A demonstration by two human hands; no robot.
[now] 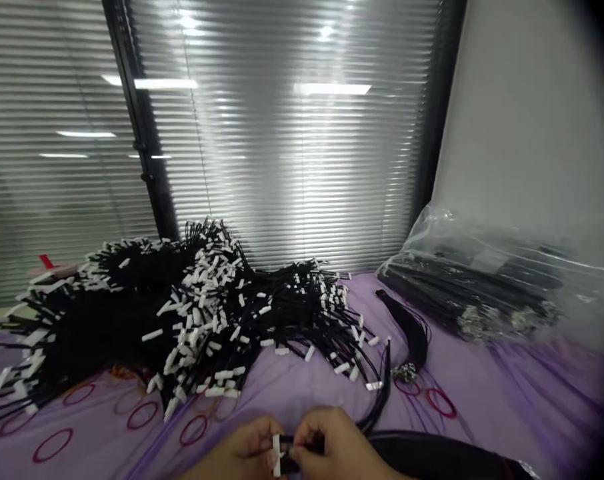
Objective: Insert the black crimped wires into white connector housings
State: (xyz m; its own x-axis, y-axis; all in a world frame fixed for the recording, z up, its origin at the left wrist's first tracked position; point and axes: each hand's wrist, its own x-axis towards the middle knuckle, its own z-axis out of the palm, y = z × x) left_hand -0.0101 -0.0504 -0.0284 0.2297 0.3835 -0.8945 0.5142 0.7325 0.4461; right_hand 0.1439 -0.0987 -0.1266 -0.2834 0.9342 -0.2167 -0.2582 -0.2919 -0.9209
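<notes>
Head camera looks down on the left hand [239, 450] and right hand [332, 443], pressed close and pinching a white tag [277, 455] on black cords [375, 407], apparently to steady it, above a purple sheet [292, 393] bearing a tagged-cord heap [197, 313].

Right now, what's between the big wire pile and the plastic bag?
A slim black cord bundle with metal ends lies on the purple cloth, in the head view.
</notes>
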